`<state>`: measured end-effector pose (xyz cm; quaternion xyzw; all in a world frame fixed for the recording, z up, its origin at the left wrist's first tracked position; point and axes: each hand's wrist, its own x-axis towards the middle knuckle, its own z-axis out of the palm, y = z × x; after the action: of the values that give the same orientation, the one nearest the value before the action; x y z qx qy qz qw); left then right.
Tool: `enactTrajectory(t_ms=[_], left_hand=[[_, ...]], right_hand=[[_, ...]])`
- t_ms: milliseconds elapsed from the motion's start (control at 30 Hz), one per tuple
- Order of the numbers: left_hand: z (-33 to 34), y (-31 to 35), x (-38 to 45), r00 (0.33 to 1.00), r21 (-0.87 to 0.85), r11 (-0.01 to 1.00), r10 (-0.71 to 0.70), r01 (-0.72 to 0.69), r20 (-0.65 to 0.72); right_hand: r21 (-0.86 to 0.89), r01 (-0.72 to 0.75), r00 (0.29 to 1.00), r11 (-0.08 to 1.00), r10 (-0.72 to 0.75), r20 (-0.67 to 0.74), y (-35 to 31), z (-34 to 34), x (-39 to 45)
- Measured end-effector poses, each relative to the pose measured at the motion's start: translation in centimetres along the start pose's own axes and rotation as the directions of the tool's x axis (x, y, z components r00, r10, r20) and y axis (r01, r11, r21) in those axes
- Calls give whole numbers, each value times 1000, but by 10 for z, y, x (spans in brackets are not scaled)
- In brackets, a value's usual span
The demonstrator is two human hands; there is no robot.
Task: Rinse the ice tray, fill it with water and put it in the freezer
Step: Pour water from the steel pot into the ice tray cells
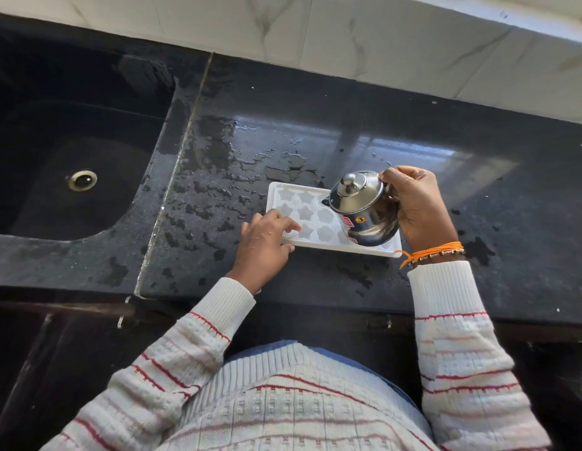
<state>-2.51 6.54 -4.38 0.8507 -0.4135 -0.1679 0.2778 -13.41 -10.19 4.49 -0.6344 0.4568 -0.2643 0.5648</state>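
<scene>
I see the ice tray [310,203] lying flat on the black countertop [445,196], to the right of the sink [71,151]. Its long axis runs left to right, with the right end sitting a little nearer to me than the left. The open, star-shaped cells face up. I cannot tell how much water they contain.

My left hand [266,242] rests on the near-left corner of the tray. The palm faces down, the fingers [288,224] are loosely spread and lie across the rim and the first cells, and the thumb sits against the near edge. The hand presses on the tray rather than closing round it. The forearm enters from below, in a white sleeve with red stripes.

My right hand [419,206] is raised above the right end of the tray and is wrapped round a small steel pot [364,213] with a knobbed lid. The fingers curl over the far side and top edge. The pot is tilted, its lid turned toward the left and its mouth over the tray's right-hand cells. An orange thread [436,250] circles the right wrist.

The countertop around the tray is wet in patches.
</scene>
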Motion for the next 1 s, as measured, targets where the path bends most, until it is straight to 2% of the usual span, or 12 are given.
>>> enactTrajectory(t_ms=[700, 867, 1000], left_hand=[[-3, -1, 5, 1000, -4, 1000, -18, 18, 6], [-2, -3, 5, 1000, -11, 1000, -22, 22, -10], [-2, -5, 4, 997, -44, 998, -39, 37, -64]], right_hand=[[-114, -26, 1000, 993, 25, -5, -5, 4, -1], [-54, -43, 999, 998, 43, -10, -1, 0, 2], [136, -47, 998, 990, 41, 52, 2, -5, 3]])
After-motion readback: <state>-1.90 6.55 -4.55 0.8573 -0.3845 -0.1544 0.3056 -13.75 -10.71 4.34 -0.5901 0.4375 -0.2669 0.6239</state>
